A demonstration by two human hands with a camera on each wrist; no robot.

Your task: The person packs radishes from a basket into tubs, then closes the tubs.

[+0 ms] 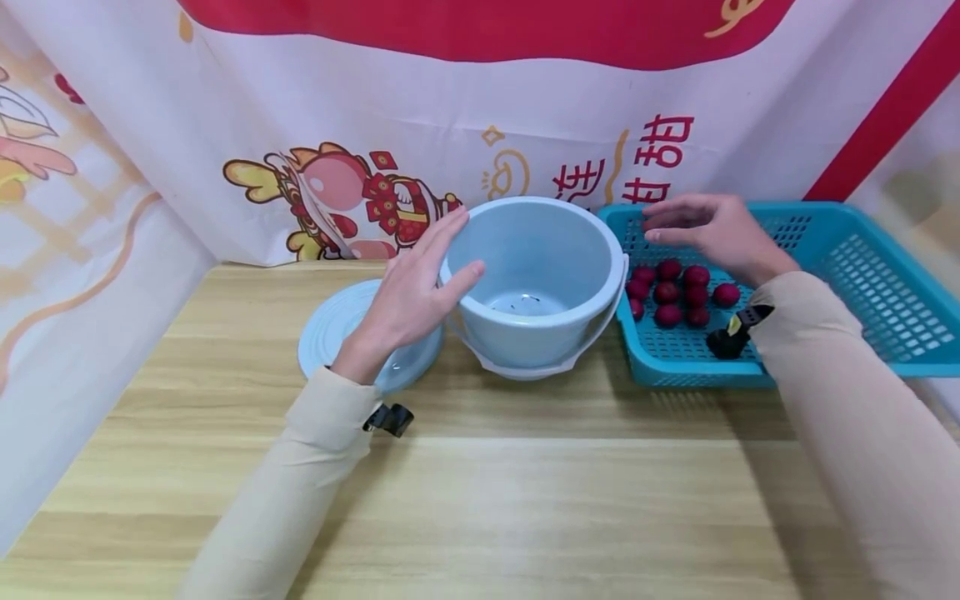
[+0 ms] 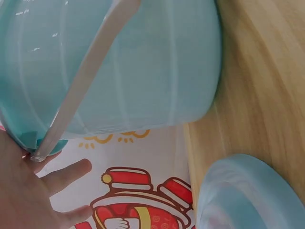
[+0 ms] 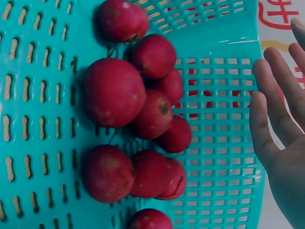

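A light blue bucket (image 1: 517, 337) stands on the table, with a few small dark marks on its inner bottom. My left hand (image 1: 416, 296) rests on its left rim, fingers straight; the left wrist view shows the bucket's pale handle (image 2: 90, 71) hanging against the wall near the hand (image 2: 28, 191). Over the left part of a teal basket (image 1: 697, 373) hovers my right hand (image 1: 708, 229), fingers extended and holding nothing. Several round red radishes (image 1: 696, 296) lie grouped on the basket floor. In the right wrist view, the radishes (image 3: 114, 93) sit apart from the right hand (image 3: 286, 124).
A light blue lid (image 1: 326, 337) lies flat on the wooden table (image 1: 570, 508), left of the bucket and partly beneath my left forearm. Behind everything hangs a printed white and red cloth (image 1: 480, 108). The basket reaches to the right edge of the view.
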